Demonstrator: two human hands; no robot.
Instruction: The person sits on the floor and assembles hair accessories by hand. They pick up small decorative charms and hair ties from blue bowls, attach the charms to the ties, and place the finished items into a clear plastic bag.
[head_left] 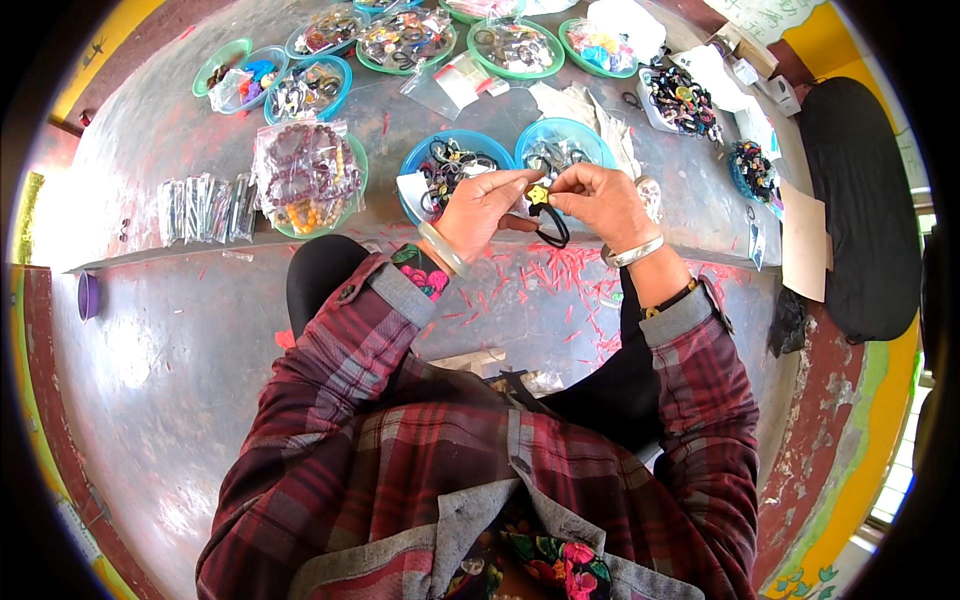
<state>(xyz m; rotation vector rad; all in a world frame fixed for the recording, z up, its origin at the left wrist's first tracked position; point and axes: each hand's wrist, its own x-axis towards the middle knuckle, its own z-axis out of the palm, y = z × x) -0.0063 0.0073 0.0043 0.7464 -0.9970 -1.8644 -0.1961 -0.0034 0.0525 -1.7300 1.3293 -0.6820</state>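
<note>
Between my two hands hangs a black hair tie [553, 237] with a yellow star-shaped charm [538, 194] at its top. My left hand [483, 213] pinches it from the left, index finger stretched along the charm's upper edge and thumb below. From the right, the thumb and fingers of my right hand [603, 205] are closed on it beside the charm. The black loop dangles free under the fingers. Just behind my hands stand a blue basket [409, 160] of dark hair ties and a lighter blue basket [607, 147] with more hair ties in it.
A green basket [361, 200] under bagged beaded bracelets [300, 170] stands left, near packets of slim items [207, 210]. Several filled baskets line the back. A white tray [655, 122] of hair ties sits right. Pink strips [560, 275] litter the floor before me; a purple cup [89, 297] is far left.
</note>
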